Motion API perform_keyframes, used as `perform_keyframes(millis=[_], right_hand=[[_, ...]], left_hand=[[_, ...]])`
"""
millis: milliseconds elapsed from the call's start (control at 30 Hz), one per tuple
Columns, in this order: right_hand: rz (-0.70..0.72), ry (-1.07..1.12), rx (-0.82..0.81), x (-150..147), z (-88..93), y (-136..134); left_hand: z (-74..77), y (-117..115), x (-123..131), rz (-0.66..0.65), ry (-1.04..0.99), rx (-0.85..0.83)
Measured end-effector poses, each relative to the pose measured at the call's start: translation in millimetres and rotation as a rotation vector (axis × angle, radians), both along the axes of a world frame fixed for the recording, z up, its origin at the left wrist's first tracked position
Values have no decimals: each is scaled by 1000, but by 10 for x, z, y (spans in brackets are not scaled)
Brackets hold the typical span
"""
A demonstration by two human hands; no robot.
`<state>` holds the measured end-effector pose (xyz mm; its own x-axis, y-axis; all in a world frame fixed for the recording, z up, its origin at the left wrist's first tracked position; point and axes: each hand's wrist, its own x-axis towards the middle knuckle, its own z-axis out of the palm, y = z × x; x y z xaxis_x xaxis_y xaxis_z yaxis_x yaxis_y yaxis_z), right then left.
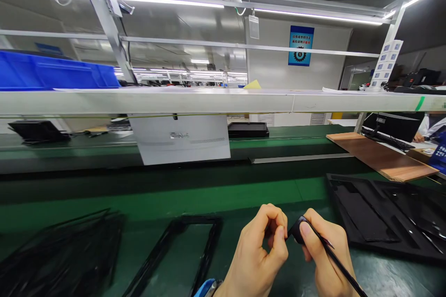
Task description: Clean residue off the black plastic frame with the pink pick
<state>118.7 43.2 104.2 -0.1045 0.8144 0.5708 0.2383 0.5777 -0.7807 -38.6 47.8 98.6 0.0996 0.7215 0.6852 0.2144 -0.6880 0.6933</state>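
Over green bench (209, 197), your right hand (329, 250) is gripping black piece (296, 231), left hand (259, 248) pinching its tip; closeness probably aiding control.

a blue bin (59, 73) rests on the white shelf (209, 102).

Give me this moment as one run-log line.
left hand: pinching thin black strip | right hand: holding black rounded piece, slim black rod | on green bench: black rectangular frame, black tray

Pale wall (272, 72), blue poster (301, 45) with a gear, glowing strip light (167, 1), white shelf (209, 102), long green worktop (265, 190)
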Motion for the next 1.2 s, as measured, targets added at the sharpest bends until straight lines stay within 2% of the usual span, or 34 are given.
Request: perform_keyframes(millis=[100, 233, 333, 467, 667, 900, 1200], right_hand=[[-12, -4, 20, 4, 20, 2], [-40, -15, 48, 22, 37, 13], [-77, -30, 77, 50, 41, 28], [-96, -35, 86, 87, 48, 43], [-87, -87, 124, 62, 65, 34], [-121, -125, 171, 28, 78, 27], [-60, -96, 121, 86, 57, 41]], left_hand=[[-4, -11, -19, -14, 17, -52], [65, -29, -62, -14, 71, -71], [143, -39, -99, 10, 105, 5], [200, -52, -114, 124, 102, 123], [157, -47, -57, 174, 125, 172], [126, -42, -16, 243, 147, 310], [92, -81, -13, 69, 45, 190]])
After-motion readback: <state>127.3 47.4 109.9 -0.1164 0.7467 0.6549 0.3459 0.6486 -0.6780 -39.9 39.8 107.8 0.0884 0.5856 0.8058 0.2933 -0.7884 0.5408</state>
